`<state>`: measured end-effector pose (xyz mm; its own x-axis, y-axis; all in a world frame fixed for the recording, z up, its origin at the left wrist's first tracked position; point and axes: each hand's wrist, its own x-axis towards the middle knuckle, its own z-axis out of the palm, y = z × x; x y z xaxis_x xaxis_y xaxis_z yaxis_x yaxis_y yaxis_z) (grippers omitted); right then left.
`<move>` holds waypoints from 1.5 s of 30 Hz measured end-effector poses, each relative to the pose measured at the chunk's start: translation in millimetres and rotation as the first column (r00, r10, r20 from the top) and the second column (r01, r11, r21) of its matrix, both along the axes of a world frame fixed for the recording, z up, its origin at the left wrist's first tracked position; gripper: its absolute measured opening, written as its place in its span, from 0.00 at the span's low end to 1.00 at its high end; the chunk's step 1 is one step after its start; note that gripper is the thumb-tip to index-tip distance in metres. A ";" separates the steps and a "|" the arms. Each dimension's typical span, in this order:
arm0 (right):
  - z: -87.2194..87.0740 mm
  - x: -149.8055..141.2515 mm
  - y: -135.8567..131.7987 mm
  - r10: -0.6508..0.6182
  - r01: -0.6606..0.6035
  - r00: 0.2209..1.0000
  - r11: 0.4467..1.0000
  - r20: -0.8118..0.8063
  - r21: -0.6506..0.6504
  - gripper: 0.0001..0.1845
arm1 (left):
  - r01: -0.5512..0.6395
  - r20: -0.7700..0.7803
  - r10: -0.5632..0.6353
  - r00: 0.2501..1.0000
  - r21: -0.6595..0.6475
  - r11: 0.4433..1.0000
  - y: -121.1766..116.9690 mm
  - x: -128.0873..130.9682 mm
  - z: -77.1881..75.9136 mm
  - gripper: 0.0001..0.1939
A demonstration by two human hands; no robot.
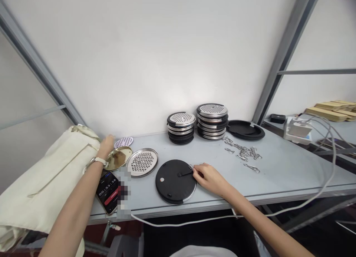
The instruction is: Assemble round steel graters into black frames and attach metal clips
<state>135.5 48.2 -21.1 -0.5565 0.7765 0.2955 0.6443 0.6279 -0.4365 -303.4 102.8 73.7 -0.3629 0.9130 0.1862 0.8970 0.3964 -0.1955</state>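
Note:
My right hand is closed in a pinch at the right edge of a round black disc lying flat near the table's front. A small wire clip shows at its fingertips, beside a short black strap on the disc. At the far left, my left hand reaches towards the wall, its fingers smeared by motion. Just right of it are a pale purple perforated disc and a shiny gold-coloured round lid. Between the lid and the black disc lies a silver perforated plate.
Two stacks of round perforated pieces, a shorter one and a taller one, stand by the wall. A black ring-shaped tray and loose wire clips lie right. A phone, a cream bag and a white cable are nearer.

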 end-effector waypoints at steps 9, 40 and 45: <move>0.1 1.1 -1.3 -0.004 0.004 1.000 1.000 0.001 -0.001 0.17 | 0.342 0.001 -0.342 0.940 0.032 0.939 -26.4 110.6 26.9 0.13; -0.4 4.2 0.6 0.024 -0.024 1.000 1.000 0.005 -0.011 0.17 | 0.815 0.477 -0.802 0.360 0.257 0.519 -68.8 257.5 -54.5 0.11; 0.2 5.3 0.0 0.032 -0.033 0.999 0.999 -0.014 -0.038 0.18 | 0.840 0.395 -0.838 0.376 0.235 0.488 -65.2 259.0 -61.9 0.10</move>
